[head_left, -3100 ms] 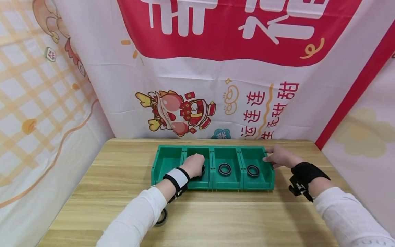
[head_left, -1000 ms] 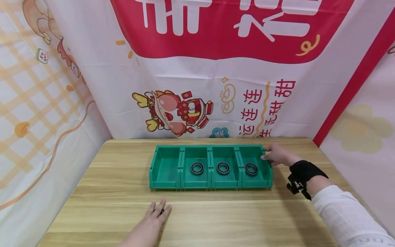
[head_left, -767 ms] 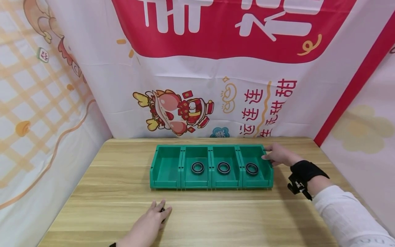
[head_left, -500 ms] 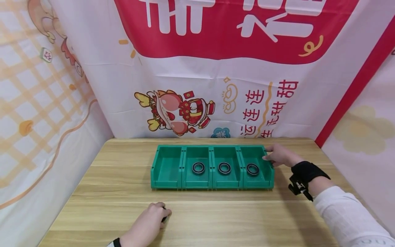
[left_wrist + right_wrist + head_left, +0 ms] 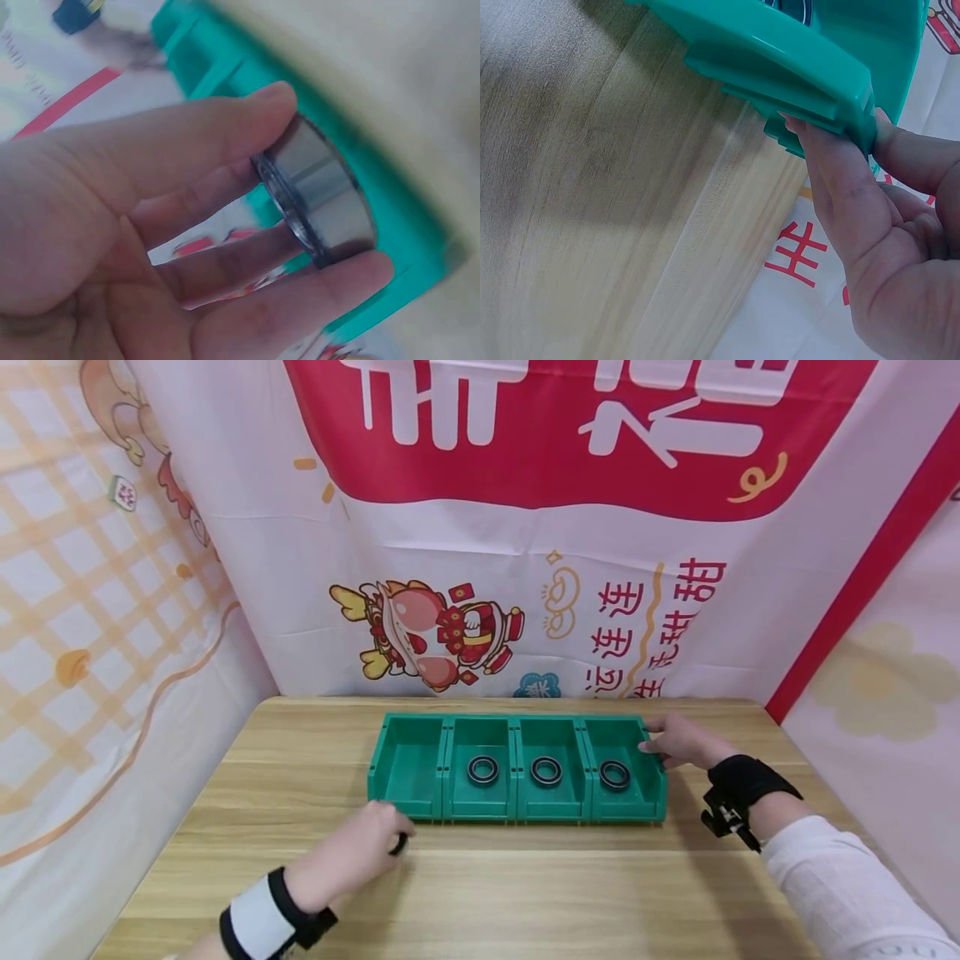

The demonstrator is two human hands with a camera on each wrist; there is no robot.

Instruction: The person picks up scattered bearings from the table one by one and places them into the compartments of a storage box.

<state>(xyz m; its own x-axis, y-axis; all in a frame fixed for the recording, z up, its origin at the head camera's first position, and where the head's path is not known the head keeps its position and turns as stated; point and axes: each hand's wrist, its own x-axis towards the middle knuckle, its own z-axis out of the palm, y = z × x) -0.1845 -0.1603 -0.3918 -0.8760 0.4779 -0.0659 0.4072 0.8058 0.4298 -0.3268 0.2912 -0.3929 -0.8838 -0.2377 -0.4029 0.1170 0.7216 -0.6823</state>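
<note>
My left hand (image 5: 356, 847) pinches a ball bearing (image 5: 322, 187) between thumb and fingers, just in front of the leftmost green bin (image 5: 408, 768). In the left wrist view its smooth steel outer ring faces the camera. My right hand (image 5: 681, 741) grips the right side wall of the rightmost bin (image 5: 626, 735); in the right wrist view the thumb is inside the wall and the fingers outside. Three more bearings lie flat, one per bin: one bearing (image 5: 483, 770) in the second bin, another bearing (image 5: 546, 771) in the third, a last bearing (image 5: 615, 775) in the rightmost.
The joined green bins stand in a row toward the back of the wooden table (image 5: 525, 893). Behind the table hangs a printed cloth (image 5: 450, 543), and more cloth closes off both sides.
My left hand let go of a bearing in the second bin, came back to the table, picked up the bearing there and is moving it toward the bins. The right hand keeps its place.
</note>
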